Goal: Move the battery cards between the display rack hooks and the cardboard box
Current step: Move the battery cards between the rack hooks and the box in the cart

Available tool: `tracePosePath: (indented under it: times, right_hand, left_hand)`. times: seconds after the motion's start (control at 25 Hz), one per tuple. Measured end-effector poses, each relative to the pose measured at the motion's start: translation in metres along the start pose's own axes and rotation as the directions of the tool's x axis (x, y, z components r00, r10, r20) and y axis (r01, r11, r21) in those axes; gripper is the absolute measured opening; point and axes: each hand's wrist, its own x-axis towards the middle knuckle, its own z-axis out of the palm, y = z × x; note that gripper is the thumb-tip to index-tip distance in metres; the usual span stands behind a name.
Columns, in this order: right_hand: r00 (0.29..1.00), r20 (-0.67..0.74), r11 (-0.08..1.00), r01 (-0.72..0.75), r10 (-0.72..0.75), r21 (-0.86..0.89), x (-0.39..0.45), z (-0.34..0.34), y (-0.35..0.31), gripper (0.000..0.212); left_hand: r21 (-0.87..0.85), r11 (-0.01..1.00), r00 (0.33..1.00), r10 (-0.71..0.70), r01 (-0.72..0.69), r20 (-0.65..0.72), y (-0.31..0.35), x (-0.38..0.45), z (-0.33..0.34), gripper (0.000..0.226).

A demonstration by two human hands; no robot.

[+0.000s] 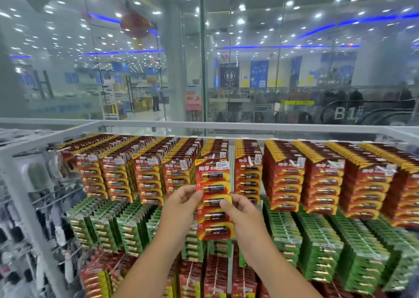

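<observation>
1. Head view: I am holding one red card upright in front of the rack, before the top row of red cards.
2. My left hand is pinching its left edge.
3. My right hand is pinching its right edge, thumb on the face.

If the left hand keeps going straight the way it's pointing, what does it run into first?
Probably the red battery cards hanging on the top row, just beyond the left hand, which pinches the held card; depth is hard to judge.

Head view, forward-down, near display rack
</observation>
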Motion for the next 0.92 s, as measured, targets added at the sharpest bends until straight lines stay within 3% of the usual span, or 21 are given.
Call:
tracePosePath:
  times: [0.2, 0.52, 0.84, 0.92]
  right_hand:
    - [1.0, -0.006, 1.0, -0.016, 0.016, -0.017, 0.039, 0.012, 0.011, 0.01]
    - [0.99, -0.144, 0.997, -0.019, 0.007, -0.081, 0.063, 0.02, 0.024, 0.011]
    - [0.954, -0.29, 0.979, 0.015, -0.075, -0.204, 0.109, 0.03, 0.032, 0.009]
    - [0.947, -0.308, 0.972, 0.02, -0.093, -0.234, 0.115, 0.033, 0.036, 0.021]
  left_hand:
    - [-0.004, 0.999, 0.999, -0.032, 0.032, -0.038, -0.015, 0.043, 0.003, 0.008]
    - [0.049, 0.999, 1.0, -0.018, 0.019, -0.008, -0.037, 0.083, 0.013, 0.007]
    - [0.111, 0.994, 0.991, 0.003, 0.012, -0.134, -0.043, 0.105, 0.051, 0.03]
    - [0.13, 0.992, 0.993, 0.009, 0.006, -0.114, -0.05, 0.104, 0.056, 0.035]
